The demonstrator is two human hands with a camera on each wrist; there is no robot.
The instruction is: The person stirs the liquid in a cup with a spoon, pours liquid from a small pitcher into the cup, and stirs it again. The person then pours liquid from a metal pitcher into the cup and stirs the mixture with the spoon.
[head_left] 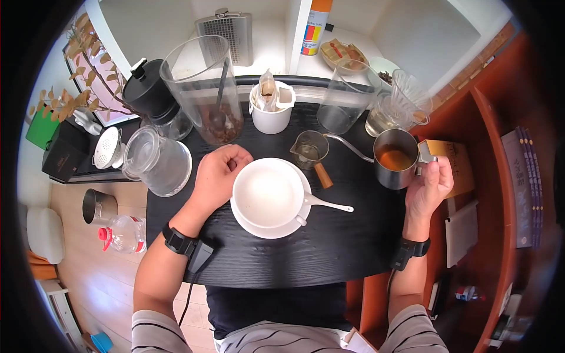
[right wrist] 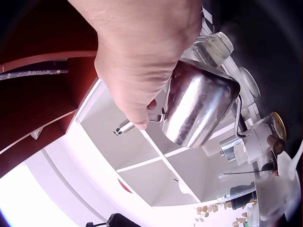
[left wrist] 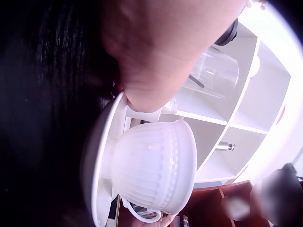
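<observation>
A white cup (head_left: 269, 194) (left wrist: 154, 165) stands on a white saucer (head_left: 268, 233) (left wrist: 98, 187), with a white spoon (head_left: 329, 203) reaching out to the right. My left hand (head_left: 219, 176) (left wrist: 156, 52) pinches the saucer's upper-left rim; its fingertips are partly hidden. At the right, my right hand (head_left: 429, 187) (right wrist: 142, 61) grips the handle of a steel gooseneck kettle (head_left: 391, 176) (right wrist: 201, 104), which holds amber liquid. The kettle's spout points left, towards a small glass pitcher (head_left: 310, 150) with a wooden handle.
Along the back stand a tall glass container (head_left: 215, 112) with dark contents, a white mug (head_left: 271, 121) with a drip bag, and an empty glass (head_left: 338, 115). A glass jug (head_left: 168, 165) and a black grinder (head_left: 150, 88) are at the left. Behind the kettle is a cardboard box (head_left: 456, 162).
</observation>
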